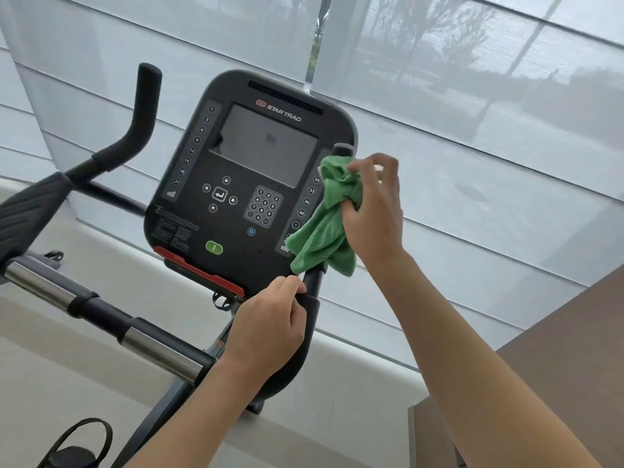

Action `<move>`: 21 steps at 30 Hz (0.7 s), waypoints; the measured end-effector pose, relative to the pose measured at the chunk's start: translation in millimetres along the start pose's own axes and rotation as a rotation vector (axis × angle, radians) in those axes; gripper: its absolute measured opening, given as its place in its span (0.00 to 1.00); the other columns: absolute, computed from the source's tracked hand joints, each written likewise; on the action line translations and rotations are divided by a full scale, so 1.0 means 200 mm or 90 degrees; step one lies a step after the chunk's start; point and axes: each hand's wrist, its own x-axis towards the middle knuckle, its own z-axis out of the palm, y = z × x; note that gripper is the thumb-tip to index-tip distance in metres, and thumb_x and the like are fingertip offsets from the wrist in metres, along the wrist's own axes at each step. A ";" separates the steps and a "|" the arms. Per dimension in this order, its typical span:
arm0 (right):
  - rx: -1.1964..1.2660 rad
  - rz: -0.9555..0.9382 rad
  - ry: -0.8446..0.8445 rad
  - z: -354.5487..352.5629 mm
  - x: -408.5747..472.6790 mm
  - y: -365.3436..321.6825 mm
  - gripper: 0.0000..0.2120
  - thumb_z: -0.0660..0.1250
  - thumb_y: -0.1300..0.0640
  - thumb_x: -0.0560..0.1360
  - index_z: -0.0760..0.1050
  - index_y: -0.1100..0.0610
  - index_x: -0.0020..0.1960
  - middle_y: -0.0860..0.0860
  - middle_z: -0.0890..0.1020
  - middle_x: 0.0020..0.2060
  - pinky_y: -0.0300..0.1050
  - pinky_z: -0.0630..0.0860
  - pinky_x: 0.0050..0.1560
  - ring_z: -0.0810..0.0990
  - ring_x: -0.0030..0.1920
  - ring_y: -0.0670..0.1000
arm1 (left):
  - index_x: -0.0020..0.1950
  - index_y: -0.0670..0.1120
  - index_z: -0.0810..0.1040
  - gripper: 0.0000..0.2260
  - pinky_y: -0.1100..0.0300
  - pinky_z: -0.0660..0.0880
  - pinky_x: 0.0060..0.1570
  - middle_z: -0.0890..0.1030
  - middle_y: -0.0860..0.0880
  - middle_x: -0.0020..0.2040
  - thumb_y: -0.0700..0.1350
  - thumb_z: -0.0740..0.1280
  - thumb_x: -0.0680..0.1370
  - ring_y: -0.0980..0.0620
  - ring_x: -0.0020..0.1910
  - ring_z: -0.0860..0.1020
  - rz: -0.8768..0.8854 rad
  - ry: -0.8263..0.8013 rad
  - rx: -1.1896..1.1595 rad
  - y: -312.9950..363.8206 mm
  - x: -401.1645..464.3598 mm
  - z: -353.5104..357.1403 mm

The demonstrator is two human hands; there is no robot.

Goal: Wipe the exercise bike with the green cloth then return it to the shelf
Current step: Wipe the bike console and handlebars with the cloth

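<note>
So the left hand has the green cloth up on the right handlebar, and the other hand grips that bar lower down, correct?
Not quite: the hands are swapped. In the head view the right hand holds the green cloth on the right handlebar, and the left hand grips that bar lower down.

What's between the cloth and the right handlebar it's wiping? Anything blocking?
Nothing visible. The right hand grips the green cloth directly against the upright right handlebar, with cloth draped over it. The left hand holds the same bar lower down, below the cloth, so only the downward stroke is limited.
</note>
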 end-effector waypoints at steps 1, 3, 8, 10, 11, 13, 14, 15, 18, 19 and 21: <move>-0.027 0.002 -0.030 0.05 -0.01 -0.01 0.22 0.70 0.65 0.71 0.75 0.51 0.62 0.51 0.67 0.67 0.50 0.80 0.38 0.73 0.62 0.55 | 0.55 0.51 0.78 0.11 0.59 0.75 0.34 0.80 0.56 0.45 0.43 0.59 0.78 0.55 0.35 0.77 -0.002 0.000 -0.007 -0.01 0.00 0.00; -0.051 0.019 -0.085 0.15 -0.09 -0.01 0.21 0.73 0.60 0.71 0.77 0.49 0.63 0.50 0.65 0.69 0.48 0.79 0.44 0.70 0.64 0.56 | 0.57 0.51 0.79 0.11 0.58 0.77 0.37 0.81 0.57 0.47 0.42 0.61 0.78 0.55 0.39 0.79 -0.002 0.002 -0.019 -0.02 -0.01 -0.01; 0.103 0.128 -0.133 0.17 -0.31 0.05 0.15 0.72 0.57 0.72 0.83 0.46 0.58 0.46 0.68 0.63 0.52 0.79 0.60 0.78 0.58 0.54 | 0.61 0.51 0.79 0.13 0.69 0.74 0.38 0.83 0.58 0.50 0.40 0.66 0.78 0.58 0.40 0.80 -0.013 0.007 -0.020 -0.04 -0.08 -0.03; 0.134 0.144 -0.165 0.14 -0.40 0.04 0.16 0.71 0.57 0.72 0.83 0.46 0.59 0.45 0.68 0.61 0.49 0.80 0.58 0.80 0.55 0.51 | 0.61 0.51 0.79 0.13 0.73 0.70 0.37 0.84 0.58 0.49 0.41 0.66 0.78 0.58 0.39 0.79 -0.024 0.005 -0.014 -0.04 -0.08 -0.03; 0.144 0.138 -0.174 0.12 -0.45 0.03 0.16 0.71 0.58 0.73 0.83 0.47 0.59 0.45 0.69 0.61 0.46 0.79 0.58 0.80 0.55 0.50 | 0.61 0.51 0.79 0.13 0.75 0.68 0.36 0.83 0.58 0.48 0.41 0.66 0.78 0.59 0.38 0.78 -0.032 0.006 -0.013 -0.03 -0.08 -0.03; 0.180 0.147 -0.176 0.10 -0.54 0.00 0.16 0.71 0.62 0.74 0.84 0.48 0.59 0.45 0.71 0.60 0.38 0.77 0.55 0.80 0.53 0.46 | 0.58 0.51 0.79 0.11 0.75 0.65 0.32 0.83 0.59 0.45 0.42 0.66 0.78 0.60 0.34 0.73 -0.049 0.016 -0.010 -0.03 -0.07 -0.03; 0.201 0.167 -0.171 0.08 -0.57 -0.01 0.16 0.71 0.64 0.74 0.85 0.49 0.58 0.45 0.72 0.60 0.34 0.76 0.53 0.81 0.52 0.45 | 0.56 0.51 0.79 0.09 0.74 0.65 0.31 0.82 0.59 0.43 0.42 0.66 0.77 0.60 0.33 0.72 -0.054 0.022 -0.010 -0.03 -0.07 -0.03; 0.219 0.186 -0.168 0.07 -0.59 -0.01 0.16 0.71 0.65 0.75 0.85 0.49 0.57 0.44 0.73 0.59 0.31 0.75 0.51 0.81 0.52 0.44 | 0.54 0.51 0.78 0.08 0.73 0.65 0.31 0.81 0.58 0.41 0.41 0.66 0.77 0.59 0.31 0.72 -0.057 0.030 -0.010 -0.03 -0.07 -0.03; 0.235 0.195 -0.192 0.02 -0.58 0.01 0.16 0.72 0.65 0.75 0.86 0.48 0.55 0.44 0.74 0.59 0.32 0.75 0.52 0.80 0.53 0.44 | 0.50 0.51 0.77 0.07 0.67 0.69 0.29 0.77 0.58 0.37 0.39 0.67 0.76 0.56 0.29 0.72 -0.066 0.047 -0.014 -0.04 -0.07 -0.04; 0.226 0.179 -0.189 0.01 -0.56 0.01 0.15 0.72 0.65 0.75 0.86 0.49 0.55 0.44 0.74 0.59 0.34 0.76 0.54 0.80 0.53 0.45 | 0.49 0.51 0.77 0.07 0.65 0.70 0.28 0.76 0.58 0.35 0.39 0.67 0.76 0.56 0.29 0.72 -0.068 0.048 -0.014 -0.04 -0.07 -0.04; 0.197 0.131 -0.155 -0.02 -0.51 0.00 0.15 0.71 0.65 0.75 0.85 0.51 0.58 0.46 0.73 0.62 0.38 0.76 0.60 0.79 0.56 0.46 | 0.49 0.51 0.76 0.07 0.62 0.71 0.27 0.74 0.58 0.34 0.39 0.67 0.76 0.56 0.28 0.71 -0.071 0.043 -0.014 -0.04 -0.07 -0.04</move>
